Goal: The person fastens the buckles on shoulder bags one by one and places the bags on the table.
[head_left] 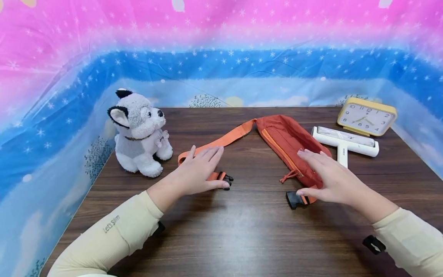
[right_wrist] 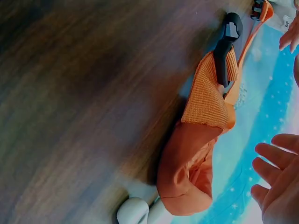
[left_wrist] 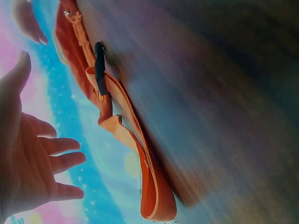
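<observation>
A rust-red waist bag with an orange zipper lies on the wooden table, its orange strap stretching left and looping back. The strap ends in a black prong buckle half; the black socket half lies at the bag's near end. My left hand hovers over the strap's looped end, fingers spread, holding nothing. Above the bag's near end is my right hand, also with fingers extended. Both wrist views show a gap between the hand and the bag or strap.
A plush husky sits at the left. To the right of the bag lie a white lint roller and, behind it, a yellow-framed clock. A printed cloth hangs behind the table.
</observation>
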The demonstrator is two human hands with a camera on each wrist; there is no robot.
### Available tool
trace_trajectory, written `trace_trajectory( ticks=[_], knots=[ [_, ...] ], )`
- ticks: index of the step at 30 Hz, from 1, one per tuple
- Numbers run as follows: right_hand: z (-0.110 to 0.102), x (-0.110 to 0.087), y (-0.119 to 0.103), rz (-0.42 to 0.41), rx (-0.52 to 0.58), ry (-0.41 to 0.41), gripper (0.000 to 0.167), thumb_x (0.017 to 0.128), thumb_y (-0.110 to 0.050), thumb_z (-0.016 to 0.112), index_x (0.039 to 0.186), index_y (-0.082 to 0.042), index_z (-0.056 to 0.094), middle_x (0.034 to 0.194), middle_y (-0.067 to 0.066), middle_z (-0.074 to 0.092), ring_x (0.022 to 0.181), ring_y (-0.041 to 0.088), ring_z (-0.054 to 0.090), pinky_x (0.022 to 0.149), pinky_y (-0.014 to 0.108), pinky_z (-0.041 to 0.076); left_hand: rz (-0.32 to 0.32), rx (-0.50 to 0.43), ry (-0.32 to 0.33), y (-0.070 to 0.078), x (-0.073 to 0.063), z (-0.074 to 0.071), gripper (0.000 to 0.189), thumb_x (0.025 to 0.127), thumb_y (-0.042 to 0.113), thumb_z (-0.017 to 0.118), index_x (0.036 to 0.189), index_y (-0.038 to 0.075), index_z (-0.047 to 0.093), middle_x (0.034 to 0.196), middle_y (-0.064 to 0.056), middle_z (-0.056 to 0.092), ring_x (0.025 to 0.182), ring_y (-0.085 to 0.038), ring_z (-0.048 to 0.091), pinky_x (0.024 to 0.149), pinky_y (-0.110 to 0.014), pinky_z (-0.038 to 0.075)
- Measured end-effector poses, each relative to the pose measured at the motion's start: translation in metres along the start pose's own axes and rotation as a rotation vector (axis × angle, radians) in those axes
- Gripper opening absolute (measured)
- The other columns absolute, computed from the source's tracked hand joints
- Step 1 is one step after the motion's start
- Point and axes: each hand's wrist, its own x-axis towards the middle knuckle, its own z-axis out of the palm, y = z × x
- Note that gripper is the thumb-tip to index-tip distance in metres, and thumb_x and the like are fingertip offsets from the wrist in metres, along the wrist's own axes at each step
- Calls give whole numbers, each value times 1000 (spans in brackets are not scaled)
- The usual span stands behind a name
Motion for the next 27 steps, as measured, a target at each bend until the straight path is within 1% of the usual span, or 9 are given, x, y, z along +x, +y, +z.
trace_trajectory(
  ticks=[3,5,9,12,14,19,23,27],
  knots=[
    [1,-1,0,-14,7,8,94,69,-57,75,139,-4,42,140,13,43,127,31,40,105,44,25,2,-17,-10,1,1,1,97,83,73,41,151,10,13,152,-9,22,138,-23,21,106,-59,8],
    [3,-2,0,-28,9,18,94,68,-58,76,138,-4,44,138,13,45,126,32,42,103,45,28,10,-20,-17,1,2,2,98,82,72,46,150,9,15,152,-10,24,138,-23,23,105,-59,11],
    [6,-4,1,-63,8,42,94,65,-59,77,135,-3,48,134,11,50,122,32,45,99,47,33,53,12,-30,3,3,2,102,78,71,51,149,6,17,148,-13,31,133,-26,32,103,-57,23],
    [8,-5,1,-83,11,41,91,65,-59,77,132,-3,51,130,10,53,119,30,48,96,47,34,91,26,-17,4,5,4,104,77,68,57,148,3,21,144,-15,37,129,-28,38,99,-53,32],
    [9,-6,1,-96,14,34,88,66,-59,77,130,-4,53,128,9,55,117,30,49,95,47,35,107,14,-11,5,6,5,103,76,66,61,147,2,23,141,-15,41,126,-28,42,97,-51,36],
    [11,-10,1,-109,10,21,83,65,-58,77,128,-8,56,125,5,57,115,26,50,94,45,35,129,3,-20,5,8,8,96,78,60,63,145,1,29,137,-14,45,121,-28,46,95,-46,39],
    [13,-11,1,-108,26,11,81,65,-56,79,127,-9,57,124,2,57,115,22,50,95,43,35,153,2,-6,6,10,10,86,79,55,67,139,-1,40,130,-14,51,117,-28,49,94,-43,40],
    [16,-13,1,-113,69,-6,78,66,-54,79,125,-8,58,122,2,58,115,25,50,99,44,33,171,10,10,7,12,12,79,78,51,70,132,-1,48,121,-13,55,108,-28,52,89,-41,43]
  ],
)
